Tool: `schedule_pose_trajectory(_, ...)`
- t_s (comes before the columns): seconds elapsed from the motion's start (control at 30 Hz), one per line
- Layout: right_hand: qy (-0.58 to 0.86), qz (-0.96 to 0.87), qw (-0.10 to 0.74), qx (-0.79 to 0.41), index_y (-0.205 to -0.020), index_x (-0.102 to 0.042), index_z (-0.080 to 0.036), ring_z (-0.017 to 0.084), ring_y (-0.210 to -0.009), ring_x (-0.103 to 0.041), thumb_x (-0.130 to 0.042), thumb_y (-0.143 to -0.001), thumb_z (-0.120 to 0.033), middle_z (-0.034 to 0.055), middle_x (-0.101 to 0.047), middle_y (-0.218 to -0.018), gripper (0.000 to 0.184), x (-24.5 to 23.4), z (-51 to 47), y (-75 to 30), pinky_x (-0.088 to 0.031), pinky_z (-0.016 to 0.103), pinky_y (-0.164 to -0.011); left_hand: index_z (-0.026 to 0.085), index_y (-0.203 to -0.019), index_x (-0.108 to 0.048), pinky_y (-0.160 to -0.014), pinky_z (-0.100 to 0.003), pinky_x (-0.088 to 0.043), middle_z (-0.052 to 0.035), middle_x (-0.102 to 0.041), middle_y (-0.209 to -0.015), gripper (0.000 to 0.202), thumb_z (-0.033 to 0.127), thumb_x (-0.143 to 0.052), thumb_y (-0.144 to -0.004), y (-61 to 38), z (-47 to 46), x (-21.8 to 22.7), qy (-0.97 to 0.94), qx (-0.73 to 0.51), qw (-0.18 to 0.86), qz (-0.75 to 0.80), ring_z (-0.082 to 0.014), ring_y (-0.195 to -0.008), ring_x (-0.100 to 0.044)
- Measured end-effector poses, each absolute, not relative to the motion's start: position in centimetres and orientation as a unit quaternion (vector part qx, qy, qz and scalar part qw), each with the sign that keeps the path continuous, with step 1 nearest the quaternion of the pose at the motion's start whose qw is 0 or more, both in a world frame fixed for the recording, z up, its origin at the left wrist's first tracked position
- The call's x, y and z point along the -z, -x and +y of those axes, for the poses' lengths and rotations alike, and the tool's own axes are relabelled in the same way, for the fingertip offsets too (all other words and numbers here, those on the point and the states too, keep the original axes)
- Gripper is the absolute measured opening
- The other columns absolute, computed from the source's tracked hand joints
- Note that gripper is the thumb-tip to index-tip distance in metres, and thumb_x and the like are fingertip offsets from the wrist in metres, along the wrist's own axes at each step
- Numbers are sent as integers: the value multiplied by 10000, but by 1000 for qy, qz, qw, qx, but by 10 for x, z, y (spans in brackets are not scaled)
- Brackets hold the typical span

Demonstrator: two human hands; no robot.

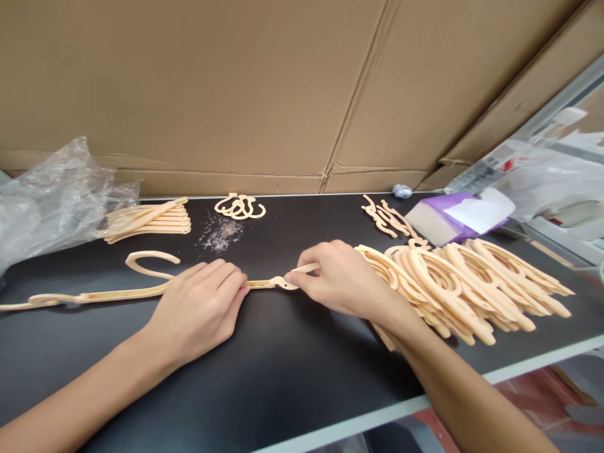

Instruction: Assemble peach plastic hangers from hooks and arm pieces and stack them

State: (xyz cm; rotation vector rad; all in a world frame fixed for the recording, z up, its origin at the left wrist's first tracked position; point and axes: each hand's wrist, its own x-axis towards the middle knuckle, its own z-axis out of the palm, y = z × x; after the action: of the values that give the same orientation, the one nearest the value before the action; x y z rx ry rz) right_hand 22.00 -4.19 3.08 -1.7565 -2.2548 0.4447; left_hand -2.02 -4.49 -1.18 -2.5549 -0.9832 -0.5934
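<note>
A beige clothes hanger [125, 293] lies across the black table, its curved hook pointing away from me. My left hand [201, 308] is closed around its middle, hiding the part under the fingers. At the hanger's right end is a rounded joint, where my right hand [337, 277] pinches a short arm piece [306, 268]. Another slim piece with a curled end extends off the hanger's left tip. Just right of my right hand, a thick pile of beige hangers [453, 283] covers the table, partly behind my forearm.
Behind the table [302, 384] stands a cardboard wall [212, 94]. Along the back lie loose hooks [240, 206], straight beige bars [151, 220] beside a clear plastic bag [56, 195], small curved pieces [387, 217] and a purple tissue pack [446, 211]. Pale crumbs [221, 234] are scattered near the hooks.
</note>
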Motion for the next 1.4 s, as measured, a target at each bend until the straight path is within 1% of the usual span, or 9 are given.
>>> schedule_pose_trajectory(0.17, 596, -770, 112, -196, -703, -736, -244, 186, -652, -608, -598, -878, -395, 31, -714, -686, 269, -31, -38, -221, -339, 283, -593, 160, -800, -645, -617, -348, -449, -44, -664, -760, 236, 169, -505, -989, 21, -43, 12, 899, 222, 159, -342, -208, -661, -599)
schedule_pose_trajectory(0.43, 607, -762, 87, -207, -725, -740, -239, 180, -665, -567, -577, -863, -392, 39, -693, -710, 262, -35, -37, -218, -314, 291, -611, 163, -805, -638, -620, -338, -465, -41, -666, -758, 225, 175, -508, -988, 23, -42, 15, 900, 229, 154, -337, -204, -667, -613)
schedule_pose_trajectory(0.63, 609, -764, 45, -209, -702, -683, -230, 160, -636, -486, -513, -878, -378, 24, -624, -695, 287, -37, -38, -211, -277, 293, -605, 154, -830, -635, -589, -314, -455, -45, -668, -773, 198, 196, -520, -986, 26, -41, 15, 905, 230, 137, -330, -194, -682, -636)
schedule_pose_trajectory(0.8, 610, -760, 41, -221, -641, -624, -226, 156, -632, -485, -529, -860, -370, 13, -603, -677, 278, -39, -37, -210, -283, 290, -605, 159, -813, -627, -554, -308, -432, -40, -659, -755, 222, 188, -501, -993, 24, -43, 14, 903, 231, 150, -331, -188, -656, -628)
schedule_pose_trajectory(0.9, 606, -759, 35, -235, -654, -635, -236, 157, -635, -509, -549, -847, -358, 8, -627, -686, 244, -40, -36, -210, -286, 289, -606, 161, -807, -624, -557, -311, -434, -38, -655, -748, 226, 185, -499, -994, 24, -43, 15, 903, 232, 153, -329, -189, -653, -628)
schedule_pose_trajectory(1.0, 609, -762, 36, -216, -663, -642, -243, 160, -638, -518, -546, -857, -353, 7, -652, -699, 243, -39, -37, -210, -276, 290, -607, 163, -809, -622, -557, -312, -429, -37, -653, -750, 219, 188, -504, -992, 25, -43, 16, 903, 234, 152, -328, -188, -649, -624)
schedule_pose_trajectory(1.23, 587, -790, 44, -171, -645, -587, -232, 150, -594, -486, -518, -905, -334, 1, -620, -652, 288, -34, -43, -213, -225, 295, -588, 172, -814, -608, -552, -304, -409, -32, -649, -753, 208, 201, -505, -992, 26, -41, 15, 906, 231, 143, -325, -180, -654, -621)
schedule_pose_trajectory(1.33, 579, -802, 39, -138, -639, -573, -223, 154, -600, -522, -506, -925, -311, 4, -627, -651, 307, -34, -45, -214, -200, 308, -577, 171, -819, -611, -559, -308, -413, -35, -647, -758, 209, 206, -504, -995, 26, -41, 15, 907, 229, 144, -322, -183, -663, -623)
schedule_pose_trajectory(1.4, 573, -812, 34, -109, -659, -593, -222, 164, -630, -566, -501, -941, -302, 12, -656, -683, 308, -35, -46, -214, -189, 317, -576, 170, -825, -614, -563, -311, -417, -34, -647, -762, 205, 211, -508, -995, 26, -40, 15, 908, 230, 140, -320, -185, -667, -622)
